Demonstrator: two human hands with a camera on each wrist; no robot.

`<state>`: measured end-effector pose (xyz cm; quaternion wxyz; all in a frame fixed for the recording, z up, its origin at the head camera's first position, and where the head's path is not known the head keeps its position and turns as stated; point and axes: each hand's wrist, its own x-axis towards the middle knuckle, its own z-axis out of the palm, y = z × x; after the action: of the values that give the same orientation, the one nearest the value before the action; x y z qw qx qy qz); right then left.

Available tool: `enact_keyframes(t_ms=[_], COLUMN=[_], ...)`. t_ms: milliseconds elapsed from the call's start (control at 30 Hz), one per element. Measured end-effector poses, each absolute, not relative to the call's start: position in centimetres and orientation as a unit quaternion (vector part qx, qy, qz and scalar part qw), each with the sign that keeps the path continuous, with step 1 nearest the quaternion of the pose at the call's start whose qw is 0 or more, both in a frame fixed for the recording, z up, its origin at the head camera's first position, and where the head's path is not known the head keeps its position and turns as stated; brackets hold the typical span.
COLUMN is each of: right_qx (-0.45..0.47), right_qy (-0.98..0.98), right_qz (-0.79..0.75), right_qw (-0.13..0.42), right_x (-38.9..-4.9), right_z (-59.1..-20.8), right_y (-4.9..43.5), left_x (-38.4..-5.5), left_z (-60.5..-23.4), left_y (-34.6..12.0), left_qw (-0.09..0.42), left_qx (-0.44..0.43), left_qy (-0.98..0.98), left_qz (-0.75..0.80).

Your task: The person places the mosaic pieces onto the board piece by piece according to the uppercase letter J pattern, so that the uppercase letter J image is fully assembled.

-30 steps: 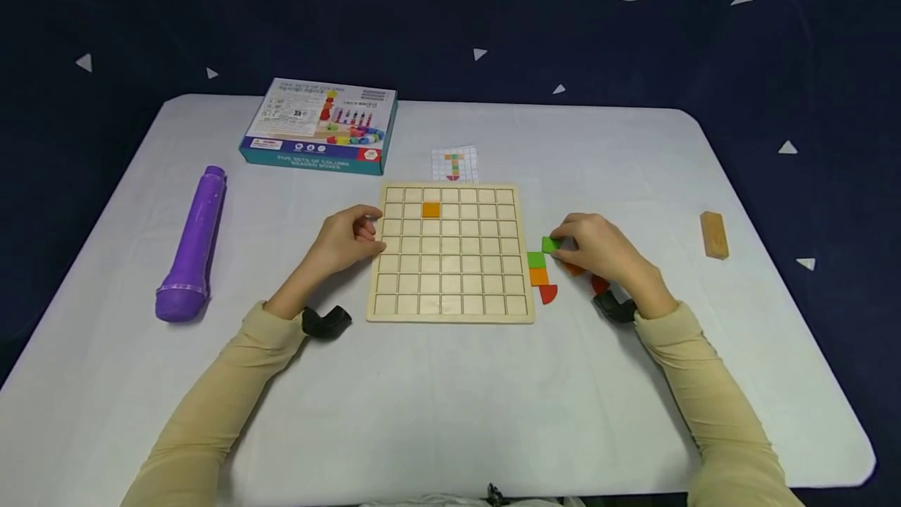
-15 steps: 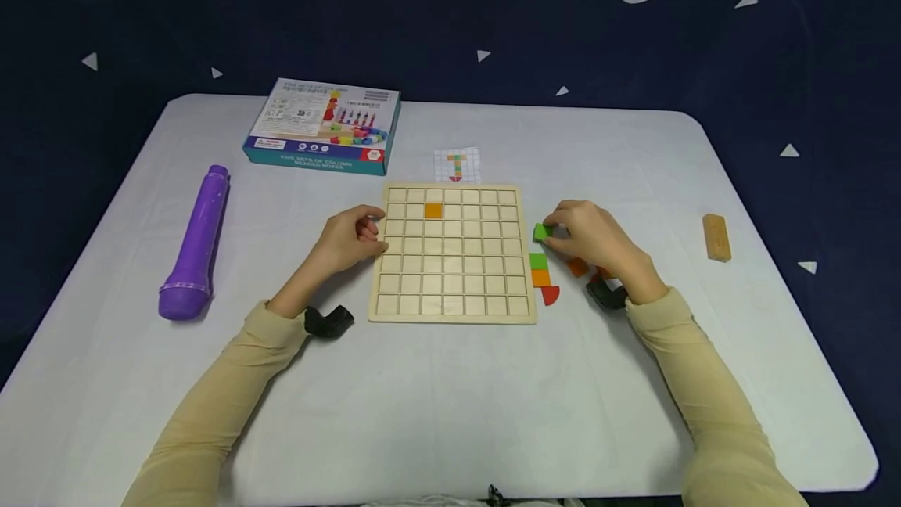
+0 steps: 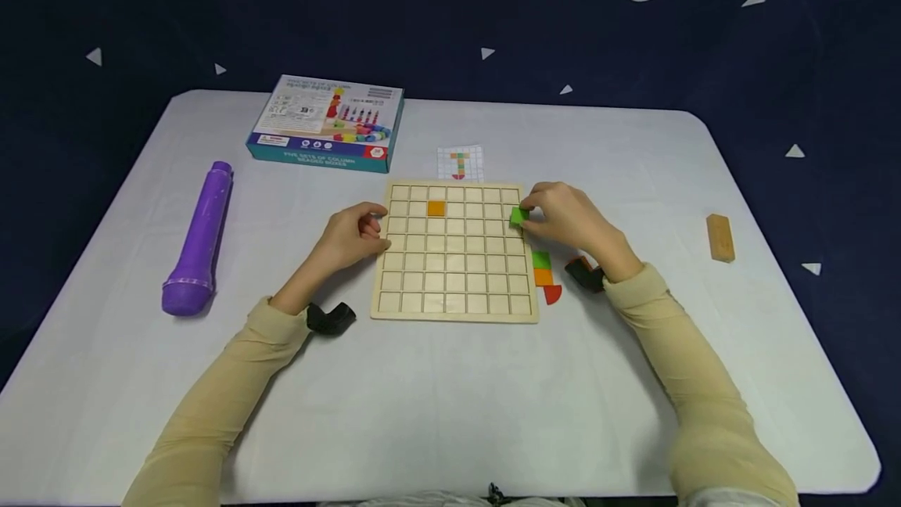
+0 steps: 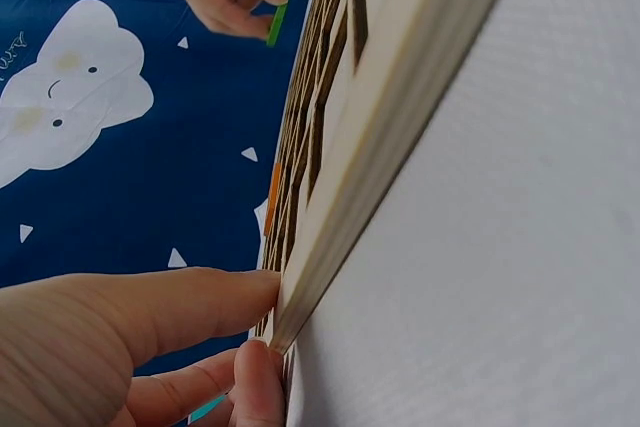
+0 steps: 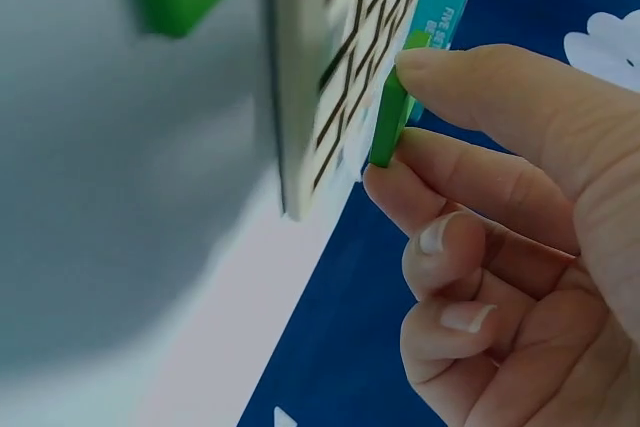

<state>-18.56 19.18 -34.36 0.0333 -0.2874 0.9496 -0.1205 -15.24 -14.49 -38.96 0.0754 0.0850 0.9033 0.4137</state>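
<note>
A pale wooden grid board lies on the table, with one orange square tile in its upper part. My left hand holds the board's left edge; in the left wrist view the thumb touches the frame. Between thumb and fingers my right hand pinches a green square tile, raised over the board's right edge. Seen from the right wrist, this tile stands tilted, apart from the board. A second green tile, an orange tile and a red quarter-round tile lie beside the board.
A gridded pattern card lies behind the board. At the back left is a toy box, with a purple microphone-shaped object on the left. A wooden block lies far right. Black wrist devices hang at both wrists.
My right hand has moved left and away from me with the green tile, from beside the board to over its right edge. My left hand has stayed at the board's left edge.
</note>
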Motion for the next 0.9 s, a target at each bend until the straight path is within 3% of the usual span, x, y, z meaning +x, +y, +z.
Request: enact_keyframes(t_ms=[900], right_qx=[-0.367], right_qy=[0.924], right_qz=[-0.093], right_qw=[0.051], right_x=[-21.0], right_z=[-34.4], right_y=[13.1], left_x=[-15.2], left_z=[-38.8], left_y=[-14.4], left_qw=[0.08], left_qx=[0.082], left_qy=[0.901], left_qz=[0.419])
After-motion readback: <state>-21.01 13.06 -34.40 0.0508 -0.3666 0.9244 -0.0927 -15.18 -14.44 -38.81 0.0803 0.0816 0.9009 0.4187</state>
